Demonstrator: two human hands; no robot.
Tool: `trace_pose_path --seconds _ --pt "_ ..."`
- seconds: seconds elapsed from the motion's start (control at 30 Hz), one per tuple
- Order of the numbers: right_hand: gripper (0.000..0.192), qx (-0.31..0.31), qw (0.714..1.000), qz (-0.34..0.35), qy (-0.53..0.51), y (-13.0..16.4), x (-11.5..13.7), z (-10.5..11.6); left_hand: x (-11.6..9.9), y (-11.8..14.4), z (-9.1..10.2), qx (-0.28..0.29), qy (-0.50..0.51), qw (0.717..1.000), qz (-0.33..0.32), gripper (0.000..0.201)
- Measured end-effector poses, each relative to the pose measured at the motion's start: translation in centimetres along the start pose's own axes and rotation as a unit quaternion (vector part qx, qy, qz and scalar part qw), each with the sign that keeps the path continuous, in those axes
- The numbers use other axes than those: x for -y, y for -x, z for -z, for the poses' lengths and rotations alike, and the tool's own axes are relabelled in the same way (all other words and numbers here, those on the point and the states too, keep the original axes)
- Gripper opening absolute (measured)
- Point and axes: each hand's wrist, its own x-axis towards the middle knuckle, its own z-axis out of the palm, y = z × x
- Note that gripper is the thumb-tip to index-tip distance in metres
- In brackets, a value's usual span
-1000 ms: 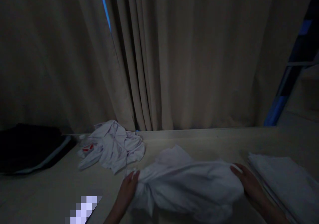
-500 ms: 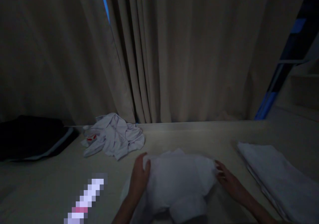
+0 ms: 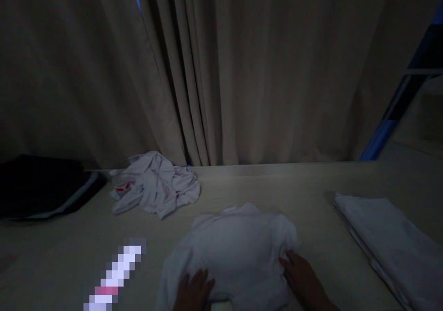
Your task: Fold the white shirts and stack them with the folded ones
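Note:
A white garment (image 3: 235,246) lies spread on the pale surface in front of me. My left hand (image 3: 194,292) rests flat on its near left part, fingers apart. My right hand (image 3: 302,278) presses on its near right edge, fingertips on the cloth. The light is dim and the lower part of the garment runs out of the picture.
A crumpled white shirt with a red mark (image 3: 155,188) lies at the back left. A dark folded item (image 3: 38,188) sits at the far left. Folded white cloth (image 3: 391,239) lies at the right. Beige curtains (image 3: 221,71) hang behind. A blurred-out patch (image 3: 116,276) is near left.
The bunched garment has been laid down and flattened. Both hands slid from its far sides toward me and now rest on its near part.

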Motion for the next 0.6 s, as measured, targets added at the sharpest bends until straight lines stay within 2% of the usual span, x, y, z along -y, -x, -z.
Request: trace_pose_path --seconds 0.07,0.13,0.23,0.27,0.33,0.43,0.5,0.53,0.6 --pt "0.031 -0.03 0.999 -0.033 -0.021 -1.0 0.6 1.1 -0.6 -1.2 1.8 -0.02 0.054 0.996 0.064 0.033" --pt "0.032 -0.064 0.994 -0.063 -0.065 -2.4 1.5 3.4 -1.0 -2.7 4.3 -0.081 0.143 0.976 0.139 0.023" --pt "0.038 -0.115 0.973 -0.138 -0.148 -5.2 3.4 8.6 -1.6 -5.1 9.4 -0.2 0.305 0.905 0.22 0.034" --pt "0.041 -0.127 0.963 -0.167 -0.17 -6.2 4.2 10.5 -1.9 -5.8 11.2 -0.226 0.315 0.894 0.222 0.037" --pt "0.042 -0.16 0.956 -0.178 -0.169 -8.1 5.6 14.5 -2.5 -6.8 15.2 -0.261 0.319 0.885 0.218 0.04" --pt "0.041 -0.195 0.955 -0.171 -0.145 -9.9 6.6 20.4 -3.4 -6.8 21.4 -0.293 0.304 0.884 0.2 0.038" --pt "0.038 -0.207 0.962 -0.146 -0.099 -10.2 6.6 24.0 -3.7 -5.9 25.4 -0.293 0.264 0.9 0.189 0.035" --pt "0.037 -0.209 0.969 -0.12 -0.048 -10.1 6.5 25.6 -3.7 -5.3 27.1 -0.281 0.203 0.918 0.193 0.035" --pt "0.037 -0.223 0.971 -0.069 0.052 -9.6 6.3 28.6 -3.7 -3.8 30.0 -0.267 0.09 0.937 0.206 0.037"
